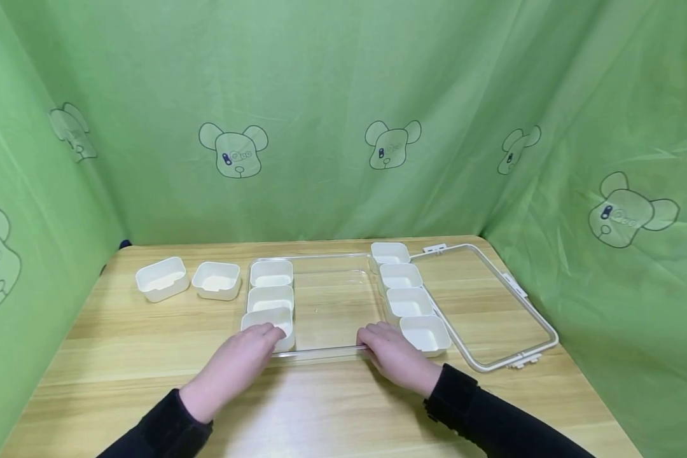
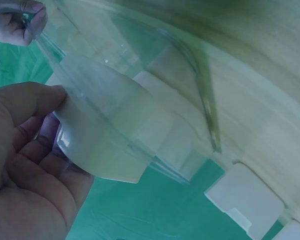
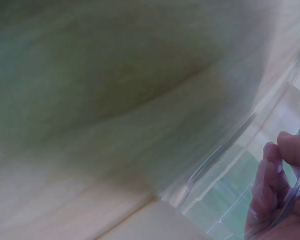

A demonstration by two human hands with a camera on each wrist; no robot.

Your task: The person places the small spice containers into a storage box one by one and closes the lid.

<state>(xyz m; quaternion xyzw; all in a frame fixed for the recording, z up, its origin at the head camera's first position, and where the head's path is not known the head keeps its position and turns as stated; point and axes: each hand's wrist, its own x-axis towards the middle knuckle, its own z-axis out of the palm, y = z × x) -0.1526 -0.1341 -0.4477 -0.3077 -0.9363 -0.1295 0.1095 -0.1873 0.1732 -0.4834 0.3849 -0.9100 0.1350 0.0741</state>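
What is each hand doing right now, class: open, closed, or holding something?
Left hand: closed, holding the nearest white container in the row of three.
Right hand: closed, gripping the near rim of the clear tray.

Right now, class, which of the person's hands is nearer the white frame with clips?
Right. The right hand grips the near rim of the clear container, left of the white frame; the left hand holds a white bin at that container's near-left corner, farther away.

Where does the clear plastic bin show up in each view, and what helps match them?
Head: the clear plastic bin sits just below centre.
Left wrist: it slants from upper left past the centre.
Right wrist: it slants through the right half.
Shared landmark: the right hand, holding the bin.
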